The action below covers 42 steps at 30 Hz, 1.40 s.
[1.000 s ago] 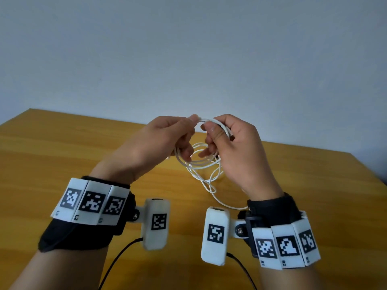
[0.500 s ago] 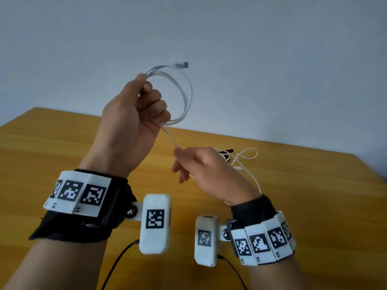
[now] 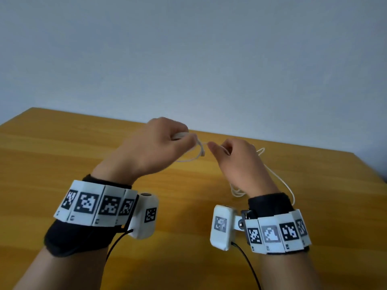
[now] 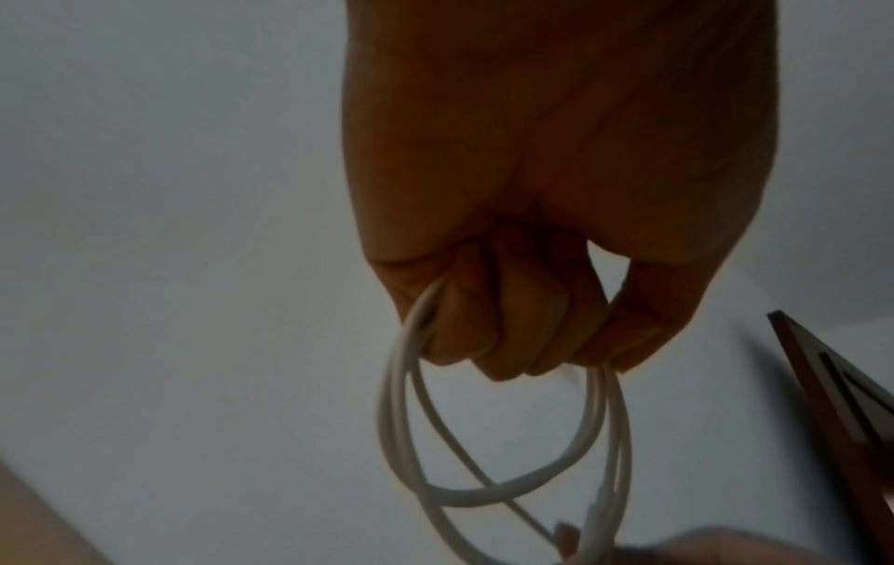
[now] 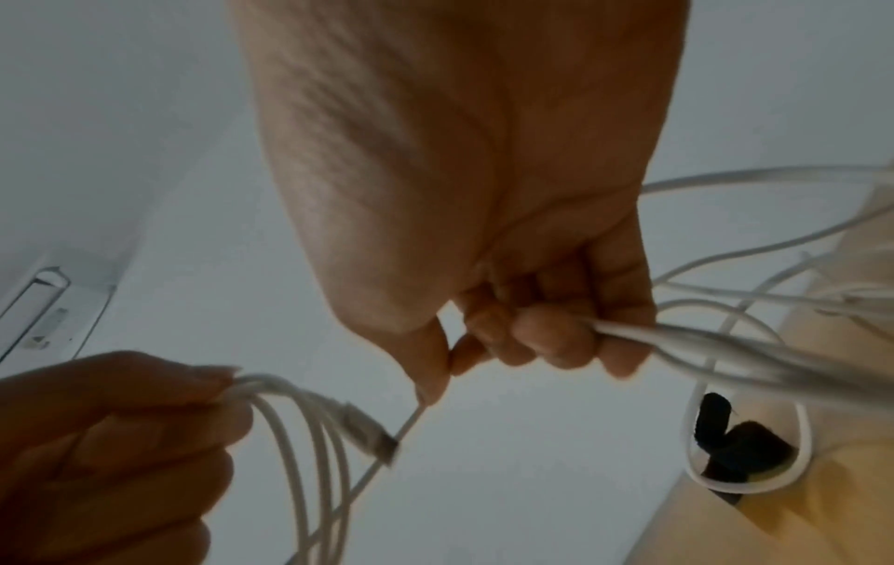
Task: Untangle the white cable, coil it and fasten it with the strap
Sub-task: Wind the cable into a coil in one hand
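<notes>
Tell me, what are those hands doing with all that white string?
It is a white cable, and a person is winding it up. The left hand grips a few finished loops, with the plug end dangling beside them. The right hand holds the loose, tangled rest, which trails down to the wooden table. A black strap sits on that loose part, not yet wrapped around the coil.
</notes>
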Tool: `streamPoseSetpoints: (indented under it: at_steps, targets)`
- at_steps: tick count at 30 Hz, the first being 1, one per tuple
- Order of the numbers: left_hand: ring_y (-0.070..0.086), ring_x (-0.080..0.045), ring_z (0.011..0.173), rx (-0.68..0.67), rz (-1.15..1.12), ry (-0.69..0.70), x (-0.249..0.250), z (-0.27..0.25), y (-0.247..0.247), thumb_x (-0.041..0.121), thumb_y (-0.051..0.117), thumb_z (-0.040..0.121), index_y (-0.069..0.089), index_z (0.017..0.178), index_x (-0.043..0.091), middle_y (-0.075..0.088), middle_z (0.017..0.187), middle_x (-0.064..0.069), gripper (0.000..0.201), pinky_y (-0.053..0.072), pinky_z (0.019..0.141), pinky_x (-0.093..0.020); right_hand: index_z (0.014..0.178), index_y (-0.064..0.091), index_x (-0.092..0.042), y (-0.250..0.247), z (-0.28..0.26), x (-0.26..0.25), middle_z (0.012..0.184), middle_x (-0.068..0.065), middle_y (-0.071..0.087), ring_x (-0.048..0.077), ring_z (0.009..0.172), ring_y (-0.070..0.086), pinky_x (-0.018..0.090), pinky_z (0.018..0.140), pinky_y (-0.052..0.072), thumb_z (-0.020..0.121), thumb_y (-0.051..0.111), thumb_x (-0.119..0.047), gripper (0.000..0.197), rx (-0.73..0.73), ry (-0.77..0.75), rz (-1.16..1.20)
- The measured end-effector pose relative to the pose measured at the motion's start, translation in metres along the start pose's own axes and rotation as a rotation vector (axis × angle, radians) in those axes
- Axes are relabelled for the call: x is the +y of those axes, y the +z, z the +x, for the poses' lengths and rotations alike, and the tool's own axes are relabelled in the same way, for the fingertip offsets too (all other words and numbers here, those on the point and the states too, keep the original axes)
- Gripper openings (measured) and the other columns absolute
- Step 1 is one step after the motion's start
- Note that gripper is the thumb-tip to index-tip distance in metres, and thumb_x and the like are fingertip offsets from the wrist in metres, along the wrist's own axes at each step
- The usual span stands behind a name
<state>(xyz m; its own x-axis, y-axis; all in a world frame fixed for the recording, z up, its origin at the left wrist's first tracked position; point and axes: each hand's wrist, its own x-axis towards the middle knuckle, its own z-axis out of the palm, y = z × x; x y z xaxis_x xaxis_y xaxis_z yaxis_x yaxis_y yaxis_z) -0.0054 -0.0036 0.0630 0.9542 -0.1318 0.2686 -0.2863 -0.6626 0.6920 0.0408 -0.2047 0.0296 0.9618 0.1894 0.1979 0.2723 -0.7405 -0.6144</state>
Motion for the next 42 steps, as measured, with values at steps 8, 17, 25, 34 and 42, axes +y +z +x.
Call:
streamPoseSetpoints:
  at_steps: [8,17,25,34,42]
  targets:
    - [0.034,-0.013,0.05,0.003,0.12,-0.059,-0.004,0.008,0.017,0.039,0.044,0.104,0.061,0.082,-0.002,0.043,0.058,0.0,0.049,0.027,0.049,-0.03,0.087,0.066,-0.022,0.003,-0.001,-0.014,0.057,-0.008,0.051,0.018,0.053,0.045,0.043,0.056,0.043,0.107,0.048,-0.038,0.031,0.041,-0.06,0.37]
    - [0.049,-0.017,0.05,0.074,-0.325,-0.204,-0.004,0.016,0.019,0.031,0.037,0.107,0.057,0.079,0.011,0.059,0.053,0.001,0.04,0.042,0.056,-0.033,0.106,0.065,-0.013,-0.005,-0.011,-0.031,0.063,0.0,0.065,0.022,0.058,0.07,0.04,0.069,0.062,0.11,0.048,-0.021,0.019,-0.175,-0.135,0.492]
    - [0.042,-0.011,0.054,0.071,-0.463,-0.229,0.008,0.015,0.023,0.035,0.036,0.108,0.052,0.073,0.01,0.049,0.055,0.007,0.046,0.036,0.063,-0.031,0.096,0.071,-0.012,-0.001,-0.014,-0.04,0.069,0.005,0.076,0.024,0.066,0.077,0.048,0.077,0.064,0.107,0.056,-0.03,0.026,-0.174,-0.13,0.455]
    - [0.059,-0.026,0.071,0.26,-1.026,-0.29,0.007,0.019,0.021,0.024,0.037,0.108,0.052,0.081,0.008,0.054,0.065,-0.004,0.035,0.047,0.076,-0.049,0.093,0.074,-0.02,0.003,-0.017,-0.047,0.076,-0.003,0.079,0.018,0.077,0.077,0.049,0.085,0.061,0.1,0.063,-0.045,0.028,-0.222,-0.145,0.357]
    - [0.028,-0.013,0.052,0.397,-1.383,-0.148,0.005,0.019,0.005,0.023,0.03,0.111,0.045,0.081,0.016,0.028,0.06,0.006,0.034,0.042,0.052,-0.025,0.093,0.073,-0.023,0.004,-0.014,-0.033,0.091,-0.011,0.074,0.001,0.087,0.069,0.012,0.075,0.053,0.093,0.075,-0.03,0.007,-0.212,-0.172,0.016]
